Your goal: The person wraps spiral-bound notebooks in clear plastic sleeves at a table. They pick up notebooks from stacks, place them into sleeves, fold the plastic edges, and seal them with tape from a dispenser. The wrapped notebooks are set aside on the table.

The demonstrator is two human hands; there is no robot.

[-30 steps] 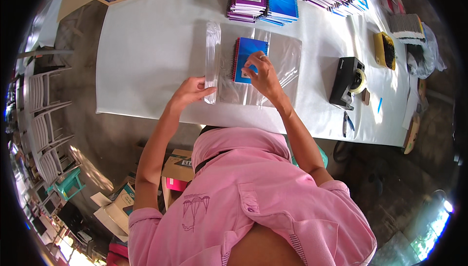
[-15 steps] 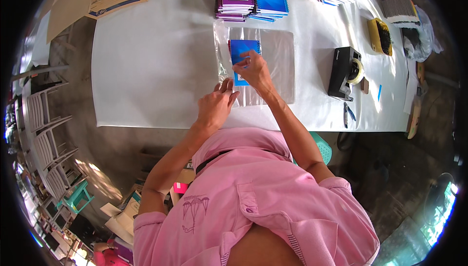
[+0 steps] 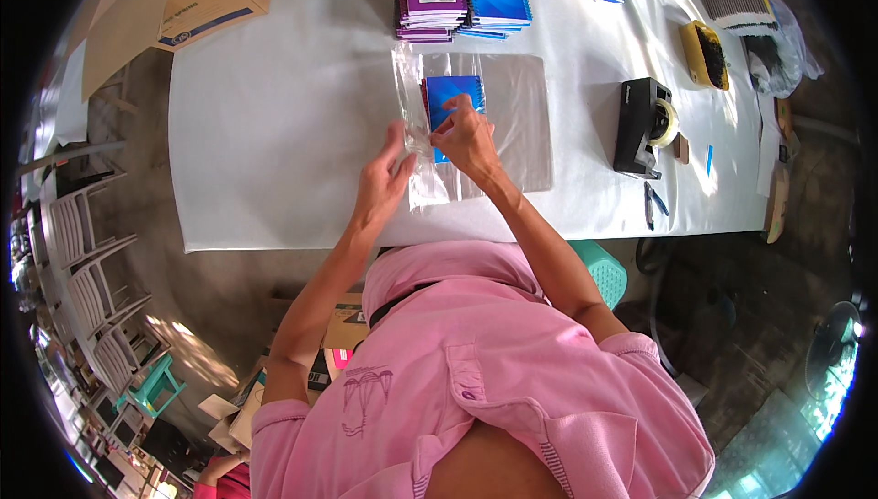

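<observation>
A blue spiral notebook [image 3: 448, 90] lies inside or under clear plastic on the white table, with a dark red edge showing along its left side. Clear plastic bags [image 3: 521, 119] are spread flat around it, and their left part is crumpled. Over the notebook, my right hand [image 3: 468, 140] bends its fingers into a pinch on the plastic at the notebook's left edge. Beside the bag's left edge is my left hand [image 3: 382, 181], fingers apart and holding nothing; whether a fingertip touches the plastic is unclear.
Stacks of spiral notebooks [image 3: 430, 14] stand at the back of the table [image 3: 274, 151]. To the right are a black tape dispenser [image 3: 640, 124], a yellow container [image 3: 702, 55] and a dark pen-like tool [image 3: 649, 206]. A cardboard box [image 3: 210, 0] sits at back left.
My left hand has moved left off the notebook's lower edge, its fingers spreading. My right hand has drawn its fingers together and shifted slightly left and down, to the notebook's left edge.
</observation>
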